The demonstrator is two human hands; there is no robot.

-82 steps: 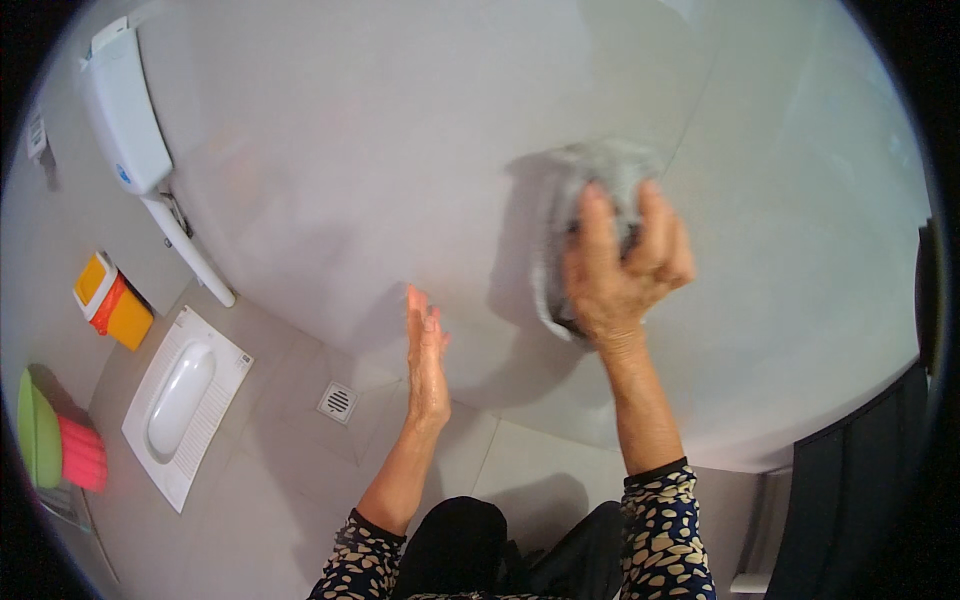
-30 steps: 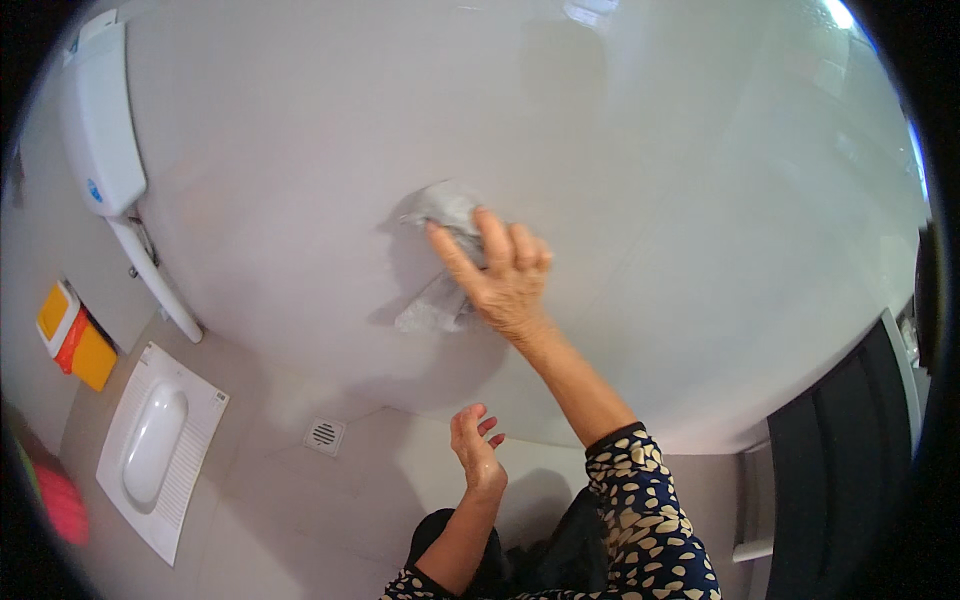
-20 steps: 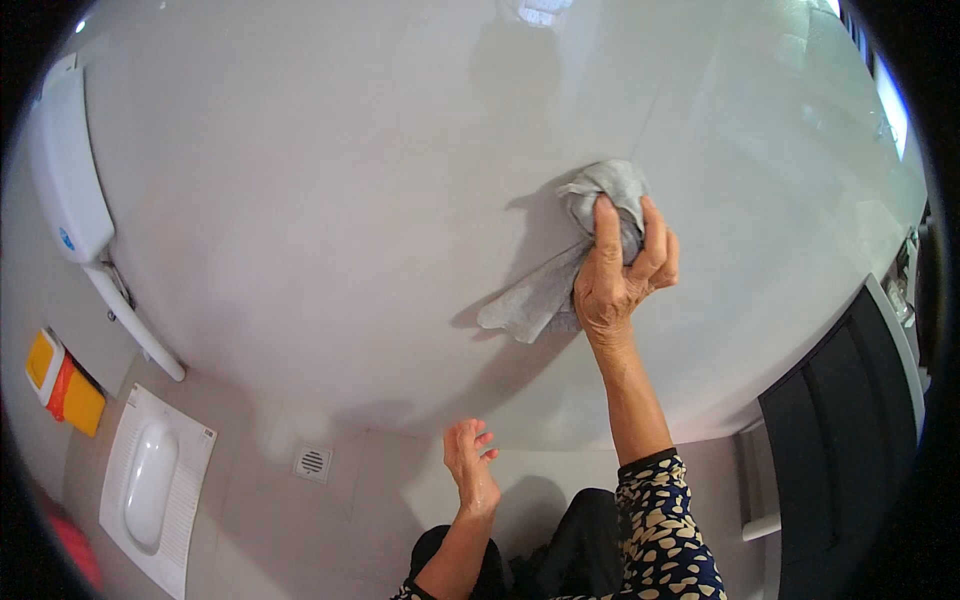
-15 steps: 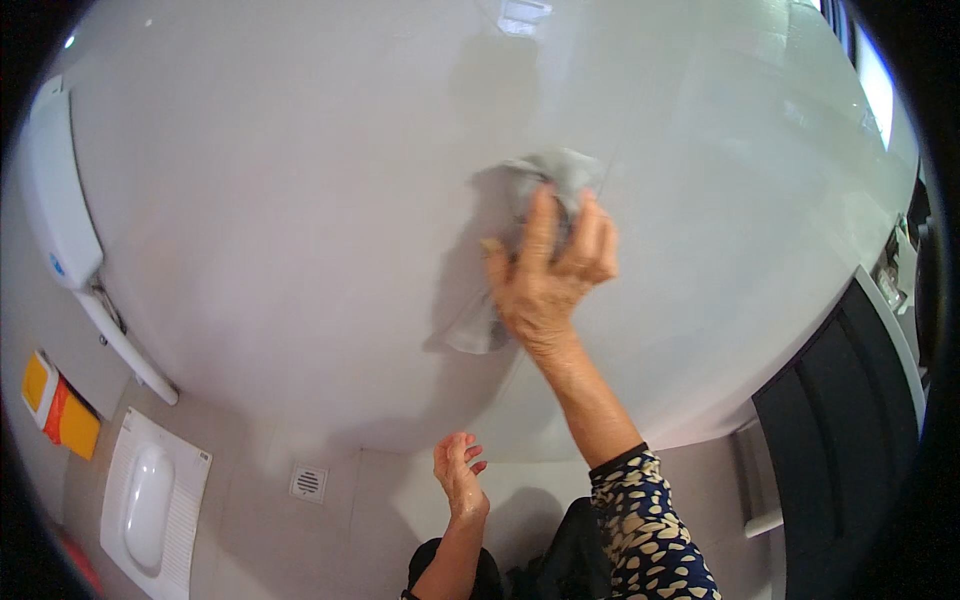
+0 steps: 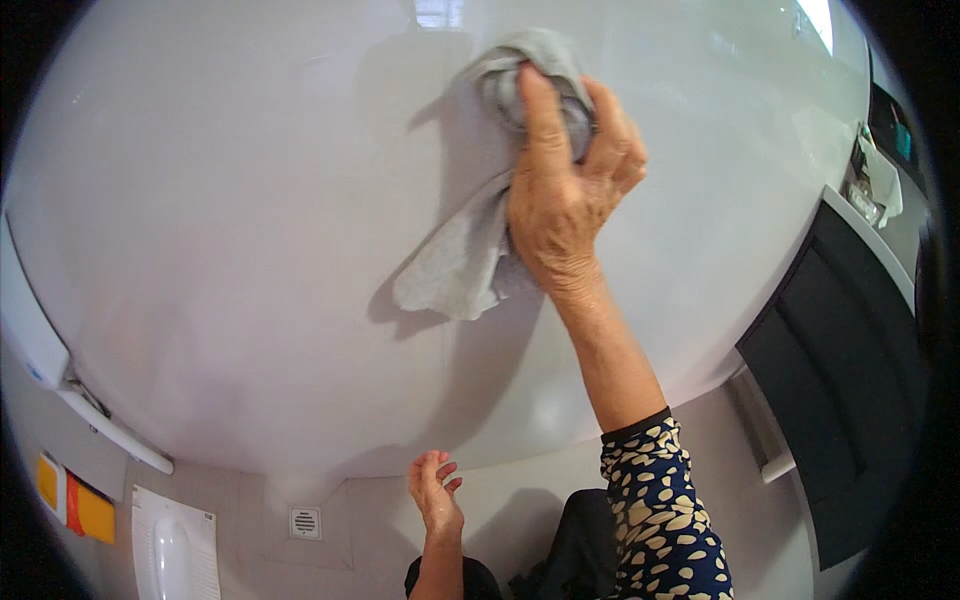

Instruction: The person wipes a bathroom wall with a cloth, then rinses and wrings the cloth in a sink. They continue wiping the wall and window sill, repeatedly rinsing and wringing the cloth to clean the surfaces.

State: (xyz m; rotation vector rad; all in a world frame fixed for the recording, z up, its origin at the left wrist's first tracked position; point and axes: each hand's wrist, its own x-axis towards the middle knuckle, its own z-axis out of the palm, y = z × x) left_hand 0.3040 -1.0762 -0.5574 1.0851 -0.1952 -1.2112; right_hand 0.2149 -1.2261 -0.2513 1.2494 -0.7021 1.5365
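Observation:
My right hand (image 5: 568, 195) presses a crumpled grey cloth (image 5: 455, 262) against the shiny pale wall (image 5: 250, 200). The fingers and thumb grip the bunched upper part of the cloth, while a loose tail hangs down to the left of the wrist. Low in front of me, my left hand (image 5: 437, 492) is held away from the wall with nothing in it. Its fingers are loosely bent and slightly apart.
A white squat toilet (image 5: 172, 552) and a square floor drain (image 5: 305, 523) lie at the lower left. There, a white cistern (image 5: 28, 320) with its pipe (image 5: 118, 432) and a yellow-orange bin (image 5: 92, 512) stand. A dark cabinet (image 5: 840, 370) is at right.
My right hand has moved up the wall with the cloth, and more of its loose tail shows. My left hand stays low. The view has shifted, so the cistern and toilet sit lower.

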